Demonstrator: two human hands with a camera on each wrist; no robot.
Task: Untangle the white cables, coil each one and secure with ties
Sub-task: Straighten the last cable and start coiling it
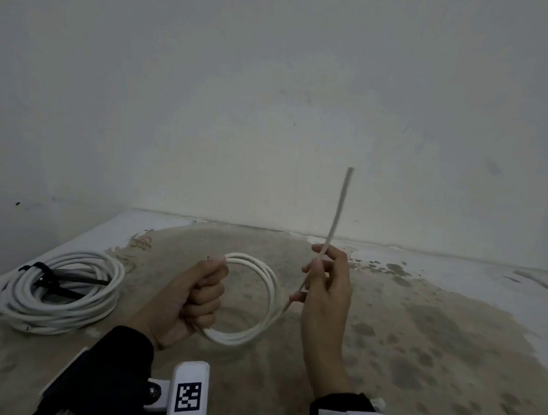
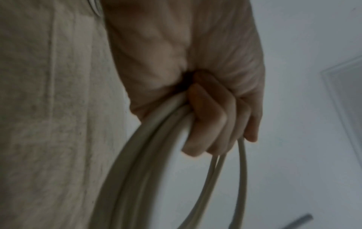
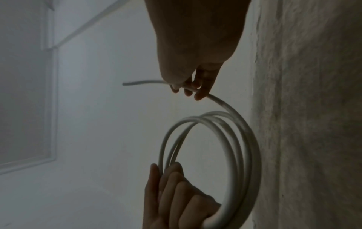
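The left hand (image 1: 198, 296) is gripping the coil (image 1: 255, 303) while the right hand (image 1: 326, 293) is pinching the free cable end (image 1: 340, 205), which wants laying flush onto the loops before tying

A white cable (image 1: 265, 296) is wound into a few round loops held upright above the floor, near centre. Its free end (image 1: 340, 205) rises straight and stiff to the right of the loops. A second white coil (image 1: 62, 291) lies flat at the near left, several turns thick, bound by a black tie (image 1: 50, 278) across its left side.
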